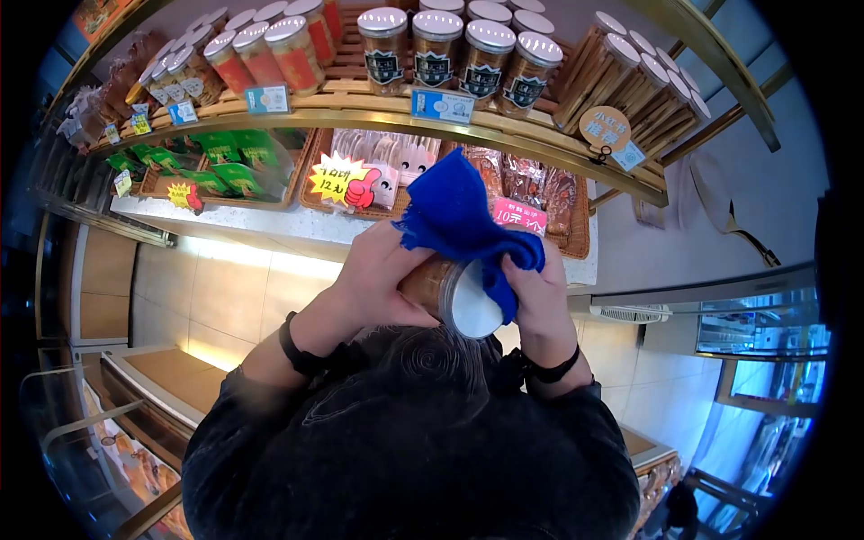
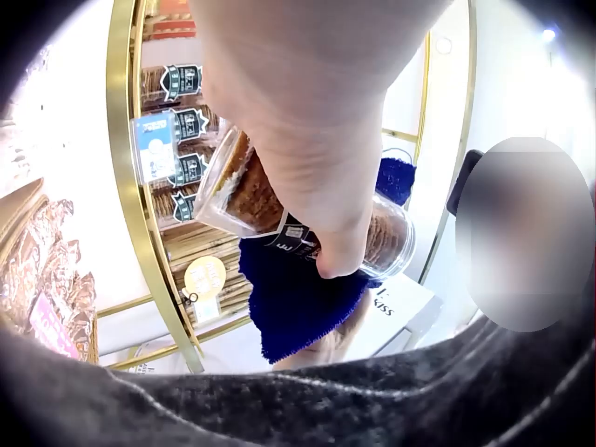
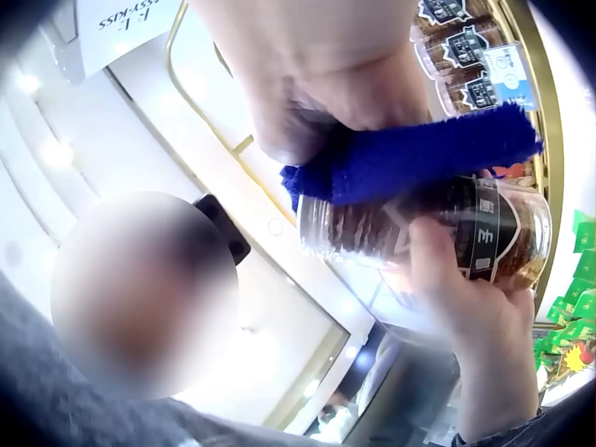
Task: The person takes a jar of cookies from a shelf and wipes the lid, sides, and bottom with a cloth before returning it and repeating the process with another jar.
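Held in front of the chest is a clear plastic jar (image 1: pixel 427 286) of brown snacks, its white lid (image 1: pixel 477 306) tilted toward the head camera. My left hand (image 1: pixel 373 274) grips the jar round its side, thumb along the wall. In the left wrist view a black label shows on the jar (image 2: pixel 251 197) beside the thumb. My right hand (image 1: pixel 543 301) pinches a blue cloth (image 1: pixel 454 200) over the lid's right edge. The cloth (image 3: pixel 419 154) lies along the jar's side in the right wrist view, and the fingers behind it are partly hidden.
Ahead, a wooden shelf (image 1: pixel 351 101) carries rows of lidded jars, with price cards on its front. Below it, a white counter (image 1: pixel 243 220) bears baskets of packaged snacks. Brass rails (image 1: pixel 720 54) frame the shelf. A bread case (image 1: pixel 117 432) stands behind at the left.
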The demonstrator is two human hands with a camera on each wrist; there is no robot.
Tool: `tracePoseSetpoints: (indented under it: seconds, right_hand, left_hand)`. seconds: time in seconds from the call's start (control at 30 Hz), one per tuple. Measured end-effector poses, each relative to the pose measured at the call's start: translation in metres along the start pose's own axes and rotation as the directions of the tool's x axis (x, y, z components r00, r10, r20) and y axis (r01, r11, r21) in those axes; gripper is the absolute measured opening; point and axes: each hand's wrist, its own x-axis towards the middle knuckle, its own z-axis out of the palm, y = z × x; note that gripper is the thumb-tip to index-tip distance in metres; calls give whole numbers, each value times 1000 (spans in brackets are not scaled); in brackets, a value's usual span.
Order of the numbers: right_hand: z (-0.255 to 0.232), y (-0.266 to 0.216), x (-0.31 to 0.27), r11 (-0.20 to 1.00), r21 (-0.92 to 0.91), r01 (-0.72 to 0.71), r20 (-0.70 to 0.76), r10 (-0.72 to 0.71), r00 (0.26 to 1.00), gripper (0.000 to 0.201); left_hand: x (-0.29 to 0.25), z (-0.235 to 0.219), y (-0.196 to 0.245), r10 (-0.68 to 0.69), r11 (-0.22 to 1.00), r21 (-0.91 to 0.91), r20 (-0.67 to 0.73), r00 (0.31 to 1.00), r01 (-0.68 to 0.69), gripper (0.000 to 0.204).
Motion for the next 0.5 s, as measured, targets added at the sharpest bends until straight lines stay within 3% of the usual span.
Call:
tracePoseSetpoints:
  seconds: [0.03,0.07,0.1,0.17,0.2,0.3,0.37,0.43,0.47,0.5]
  right_hand:
    - [-9,12,-1,992,119,-45,-23,49,999,40]
    - [-22,23,-2,949,305,-84,58,70,996,49]
    - [-16,20,-3,950,299,-84,49,73,996,49]
    - [6,2,-1,994,85,-69,-10,70,997,59]
    - [17,-8,6,993,-118,-2,85,12,996,65]
    - [15,-3,10,963,-265,57,63,-41,997,45]
    - [5,-1,11,985,-160,-64,29,70,997,39]
    - [-5,12,12,999,27,-39,-15,39,999,38]
    - [-4,15,11,999,27,-35,-20,35,999,38]
    - [1,19,8,991,82,-106,-171,119,978,43]
  left_hand:
    - [1,-4,-2,31,997,73,59,998,-36,75]
    - [5,-10,3,-17,1000,15,98,995,16,76]
    - [3,-11,1,-14,1000,4,98,995,13,76]
    - [-1,-11,-4,-62,989,-130,81,995,73,76]
    - [-2,-8,-3,-111,974,-195,43,993,117,74]
    - [-6,-14,-7,-63,991,-114,59,996,70,68]
    - [-7,-16,-1,-81,988,-128,58,995,88,69]
    - [-7,-17,-8,21,995,-98,56,998,-15,70]
    - [-6,-17,-7,25,995,-100,61,998,-19,70]
    - [-5,-17,-2,-30,972,-231,89,996,50,70]
